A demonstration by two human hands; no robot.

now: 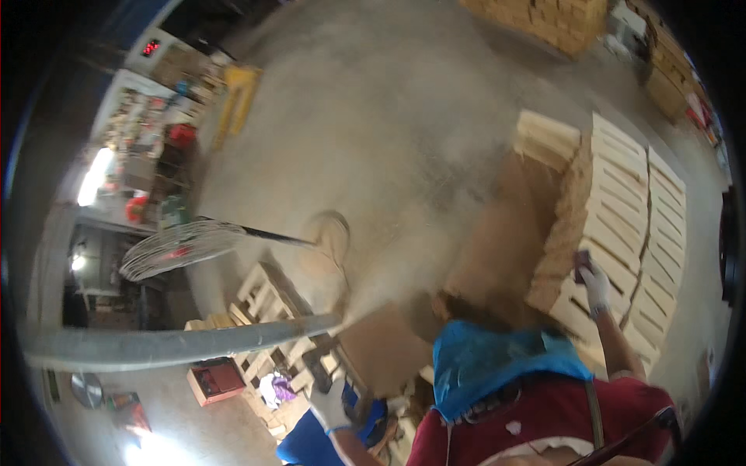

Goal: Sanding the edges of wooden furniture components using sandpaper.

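My right hand [595, 287], in a white glove, is closed round a small dark reddish-brown block [581, 266]. It is over the near left part of a stack of pale slotted wooden panels [614, 206]. At the lower middle, my left hand [330, 405], also gloved in white, looks closed beside a dark, elongated thing [317, 370]. Blur hides what exactly its fingers hold. A blue plastic sheet or apron [497, 365] covers the front of my red shirt, between both arms.
A standing fan [183, 247] is at the left, in front of a grey pipe [186, 347]. Wooden pallets [268, 299] and a red box [215, 380] lie nearby. A yellow pallet jack [237, 101] and stacked wood [544, 19] stand farther off. Brown board [497, 233] borders the panels.
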